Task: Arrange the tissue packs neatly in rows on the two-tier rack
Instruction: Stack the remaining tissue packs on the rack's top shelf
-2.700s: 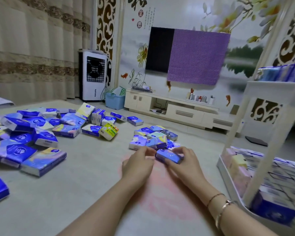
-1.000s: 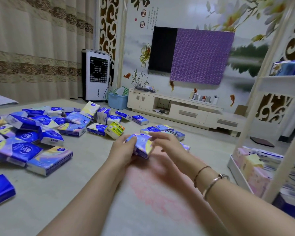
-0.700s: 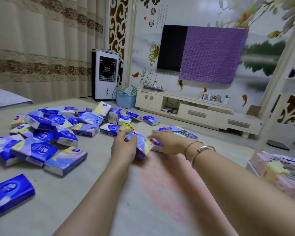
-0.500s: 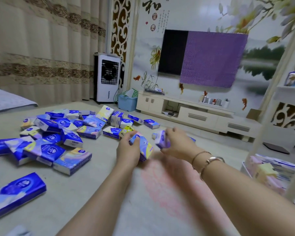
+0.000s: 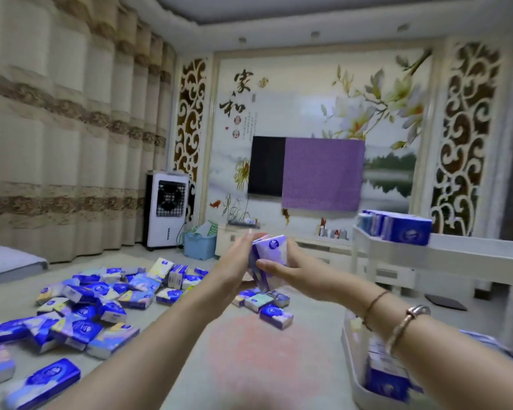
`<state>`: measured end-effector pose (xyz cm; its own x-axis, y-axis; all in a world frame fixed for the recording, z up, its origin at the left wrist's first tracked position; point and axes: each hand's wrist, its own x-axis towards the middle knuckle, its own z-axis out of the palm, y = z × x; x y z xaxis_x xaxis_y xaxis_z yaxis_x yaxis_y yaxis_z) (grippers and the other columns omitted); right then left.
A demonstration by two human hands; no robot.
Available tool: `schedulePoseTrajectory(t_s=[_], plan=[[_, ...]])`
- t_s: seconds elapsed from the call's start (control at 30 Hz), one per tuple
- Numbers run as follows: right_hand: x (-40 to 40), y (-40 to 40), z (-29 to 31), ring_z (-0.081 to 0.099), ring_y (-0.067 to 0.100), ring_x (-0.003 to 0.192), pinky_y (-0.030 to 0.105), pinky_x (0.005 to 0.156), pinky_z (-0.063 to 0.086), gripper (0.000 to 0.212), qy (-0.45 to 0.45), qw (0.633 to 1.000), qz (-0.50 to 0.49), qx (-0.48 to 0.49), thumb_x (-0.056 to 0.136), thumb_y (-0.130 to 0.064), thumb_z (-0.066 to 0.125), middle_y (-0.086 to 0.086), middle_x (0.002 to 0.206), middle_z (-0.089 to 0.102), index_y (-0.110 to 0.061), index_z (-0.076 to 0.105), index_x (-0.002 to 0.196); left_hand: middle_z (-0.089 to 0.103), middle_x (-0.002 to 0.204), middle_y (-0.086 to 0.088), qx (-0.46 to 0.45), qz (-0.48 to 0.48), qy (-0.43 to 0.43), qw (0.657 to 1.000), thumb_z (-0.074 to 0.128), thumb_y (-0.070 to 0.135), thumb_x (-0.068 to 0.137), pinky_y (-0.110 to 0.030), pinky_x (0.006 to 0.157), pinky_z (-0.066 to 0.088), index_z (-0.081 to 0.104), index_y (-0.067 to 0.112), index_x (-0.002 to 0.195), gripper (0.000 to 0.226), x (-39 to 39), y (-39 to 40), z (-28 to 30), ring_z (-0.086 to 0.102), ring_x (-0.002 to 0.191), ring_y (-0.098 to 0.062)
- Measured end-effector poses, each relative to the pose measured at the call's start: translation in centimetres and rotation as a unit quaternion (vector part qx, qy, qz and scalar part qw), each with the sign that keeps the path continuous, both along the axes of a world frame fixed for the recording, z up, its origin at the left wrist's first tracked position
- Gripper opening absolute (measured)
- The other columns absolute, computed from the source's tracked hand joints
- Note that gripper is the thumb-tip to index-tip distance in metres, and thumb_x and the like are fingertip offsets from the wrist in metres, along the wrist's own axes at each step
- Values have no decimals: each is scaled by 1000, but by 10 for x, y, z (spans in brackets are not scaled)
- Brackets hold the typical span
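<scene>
Both hands hold a small stack of blue and purple tissue packs point(image 5: 270, 255) raised in the air at the middle of the view. My left hand point(image 5: 237, 263) presses the stack's left side and my right hand point(image 5: 282, 269) grips it from the right, thumb across the front. The white two-tier rack point(image 5: 468, 251) stands at the right; its upper shelf carries a row of blue packs point(image 5: 397, 229), and its lower tray point(image 5: 348, 359) holds more packs partly hidden by my right forearm. Many loose packs point(image 5: 101, 303) lie scattered on the floor at the left.
A few more packs point(image 5: 267, 304) lie on the floor under my hands. An air cooler point(image 5: 166, 214) and a blue bin point(image 5: 200, 245) stand at the far wall beside a low TV cabinet. A mattress edge point(image 5: 9, 261) shows at the far left.
Both hands gathered packs from the floor pile into one stack and lifted it up and toward the right. The view has tilted upward, so the rack's upper shelf now shows.
</scene>
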<state>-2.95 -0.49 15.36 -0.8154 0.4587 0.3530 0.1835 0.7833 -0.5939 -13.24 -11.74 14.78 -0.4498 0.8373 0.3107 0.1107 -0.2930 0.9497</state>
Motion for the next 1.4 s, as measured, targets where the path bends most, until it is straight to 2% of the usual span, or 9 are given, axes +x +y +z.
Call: schedulePoseTrajectory(t_s=[0.23,0.4,0.57,0.67,0.77,0.97,1.13,1.27,1.4], plan=[[90,-33,58,65,18,106,47,95,51,92,22,1000,-1,-21,64,-77,58,3,114,64,-21,32,132,63,91,-1,24,-39,150,988,38,37,101,-38,75,56,52,23,113,23,76,-11,64,63,75,-9],[163,-35,93,62,24,104,49,105,42,51,85,991,9,-104,85,-30,55,15,114,63,-10,42,130,60,109,-18,60,-62,217,972,36,36,102,-46,84,54,54,17,116,29,135,-1,95,63,94,-28],[229,-16,110,63,29,112,43,102,47,35,116,986,10,-123,94,-9,51,18,119,64,-13,50,129,57,123,-16,52,-126,266,954,37,37,101,-51,93,51,45,17,131,36,183,35,124,62,107,-29],[252,5,115,68,18,95,31,89,54,27,139,981,-8,-133,92,-3,50,7,99,71,-12,56,117,49,136,-11,36,-150,329,931,35,42,100,-41,98,50,32,21,142,48,206,61,136,58,116,-24],[259,26,118,67,19,92,38,94,51,27,164,976,-26,-139,85,-5,56,6,92,71,-12,58,111,40,147,-9,35,-115,419,900,30,44,100,-26,95,41,27,18,146,52,217,83,145,47,123,-16],[249,64,126,64,25,91,36,83,54,32,184,968,-40,-165,77,0,58,14,93,67,-10,59,107,43,145,-10,6,-88,496,864,30,48,99,-35,102,38,27,14,145,57,208,125,158,47,125,-24],[255,96,126,54,29,87,40,86,46,24,120,973,-129,-149,78,2,59,21,93,54,-2,52,100,57,119,-7,-60,-28,500,864,27,47,101,-32,81,40,48,11,122,46,185,152,147,52,103,-19],[267,127,119,59,26,88,37,81,51,46,88,958,-221,-159,72,-1,63,21,101,57,2,46,115,61,122,-7,-149,-11,625,766,48,22,97,-38,85,53,61,9,115,26,181,164,145,58,110,-26],[271,144,100,58,24,86,34,79,51,46,38,948,-259,-179,65,-7,64,15,97,57,-7,50,108,67,108,-2,-201,-54,708,675,63,31,88,-31,81,53,67,14,107,25,211,173,156,64,95,-21]])
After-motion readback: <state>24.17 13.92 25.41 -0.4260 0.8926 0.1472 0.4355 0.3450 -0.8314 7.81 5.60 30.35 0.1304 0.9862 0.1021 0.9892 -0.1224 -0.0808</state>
